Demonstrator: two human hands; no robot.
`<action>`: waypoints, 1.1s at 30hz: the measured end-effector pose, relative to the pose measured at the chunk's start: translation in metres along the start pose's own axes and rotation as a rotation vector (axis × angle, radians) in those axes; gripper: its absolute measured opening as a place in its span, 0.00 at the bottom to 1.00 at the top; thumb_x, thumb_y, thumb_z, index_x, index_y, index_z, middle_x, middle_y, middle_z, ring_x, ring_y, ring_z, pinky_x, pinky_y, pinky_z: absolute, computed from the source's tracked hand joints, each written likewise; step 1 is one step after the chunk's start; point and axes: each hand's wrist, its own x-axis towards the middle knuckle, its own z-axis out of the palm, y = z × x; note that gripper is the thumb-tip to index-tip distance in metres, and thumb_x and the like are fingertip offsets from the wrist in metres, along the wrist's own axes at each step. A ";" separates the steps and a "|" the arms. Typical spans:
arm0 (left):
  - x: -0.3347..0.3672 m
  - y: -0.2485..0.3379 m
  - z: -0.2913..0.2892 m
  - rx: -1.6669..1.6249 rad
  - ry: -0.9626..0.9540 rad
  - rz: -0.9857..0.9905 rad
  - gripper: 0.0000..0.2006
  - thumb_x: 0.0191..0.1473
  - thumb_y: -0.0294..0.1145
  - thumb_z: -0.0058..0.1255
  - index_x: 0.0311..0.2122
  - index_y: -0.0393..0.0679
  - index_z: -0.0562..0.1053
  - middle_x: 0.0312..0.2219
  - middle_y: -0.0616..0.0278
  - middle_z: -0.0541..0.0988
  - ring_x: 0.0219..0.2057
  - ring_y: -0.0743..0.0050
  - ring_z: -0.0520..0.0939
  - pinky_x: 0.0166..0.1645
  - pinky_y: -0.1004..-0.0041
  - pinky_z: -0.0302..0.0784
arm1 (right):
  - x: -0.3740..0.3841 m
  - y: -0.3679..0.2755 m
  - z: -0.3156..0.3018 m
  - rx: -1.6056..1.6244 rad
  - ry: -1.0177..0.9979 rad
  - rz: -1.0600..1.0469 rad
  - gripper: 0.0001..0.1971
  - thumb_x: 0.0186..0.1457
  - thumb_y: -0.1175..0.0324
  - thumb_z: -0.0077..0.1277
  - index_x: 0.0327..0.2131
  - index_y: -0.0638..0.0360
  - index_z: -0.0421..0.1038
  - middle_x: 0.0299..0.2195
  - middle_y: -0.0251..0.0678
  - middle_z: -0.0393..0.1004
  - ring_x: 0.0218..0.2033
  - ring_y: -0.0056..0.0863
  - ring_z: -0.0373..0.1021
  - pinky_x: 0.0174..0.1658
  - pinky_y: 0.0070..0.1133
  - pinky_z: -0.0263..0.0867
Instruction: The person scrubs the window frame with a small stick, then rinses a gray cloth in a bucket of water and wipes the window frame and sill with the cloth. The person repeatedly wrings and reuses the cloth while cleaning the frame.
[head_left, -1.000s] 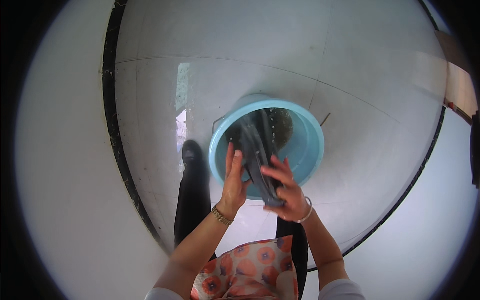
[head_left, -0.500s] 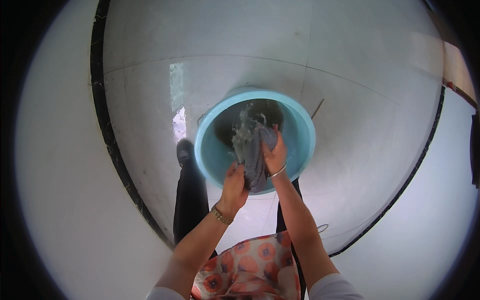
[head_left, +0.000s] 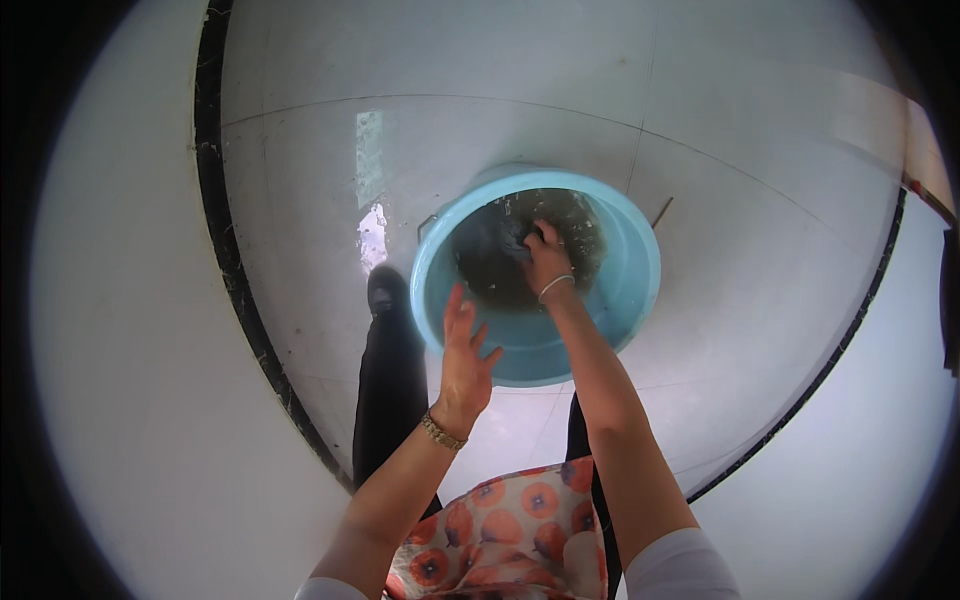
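A light-blue bucket (head_left: 635, 245) holds dark, murky water (head_left: 500, 285) with splashes and flecks on its surface. Inside it, my right hand (head_left: 547, 262) has its fingers curled on a grey cloth (head_left: 515, 240), which is mostly under the water, so little of its shape shows. Over the bucket's near-left rim is my left hand (head_left: 467, 350), its fingers spread apart and nothing in them. A gold-coloured watch or bracelet is on my left wrist, and a thin pale bangle on my right.
The bucket stands on a pale tiled floor (head_left: 520, 130) with dark border strips (head_left: 240, 265) on both sides. A thin brown stick (head_left: 662, 212) lies just right of the bucket. My dark shoe (head_left: 386, 290) is at its left, and an orange-patterned apron (head_left: 500, 525) covers my lap.
The cloth, held up by both hands before, has gone down into the water with my right hand. My left hand has let go and spread its fingers. The view has shifted slightly.
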 end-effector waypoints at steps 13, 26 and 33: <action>-0.008 0.014 0.002 -0.195 -0.112 -0.106 0.41 0.54 0.46 0.51 0.64 0.58 0.38 0.51 0.58 0.64 0.48 0.69 0.70 0.47 0.62 0.72 | -0.164 -0.163 -0.215 0.584 -0.101 -0.543 0.07 0.38 0.77 0.58 0.20 0.61 0.68 0.42 0.37 0.74 0.44 0.37 0.73 0.40 0.23 0.72; -0.017 -0.016 0.004 -0.418 -0.307 -0.338 0.33 0.56 0.57 0.39 0.58 0.43 0.58 0.55 0.56 0.65 0.54 0.62 0.69 0.58 0.62 0.65 | -0.063 -0.049 -0.085 1.324 0.415 0.419 0.25 0.56 0.58 0.49 0.53 0.60 0.60 0.45 0.48 0.67 0.40 0.34 0.70 0.46 0.29 0.66; -0.019 -0.014 -0.004 -0.338 -0.491 -0.398 0.54 0.35 0.74 0.45 0.62 0.45 0.50 0.58 0.60 0.60 0.58 0.65 0.63 0.60 0.62 0.60 | -0.071 -0.087 -0.113 2.156 -0.257 0.519 0.25 0.58 0.49 0.40 0.53 0.53 0.60 0.43 0.49 0.70 0.39 0.47 0.70 0.44 0.39 0.69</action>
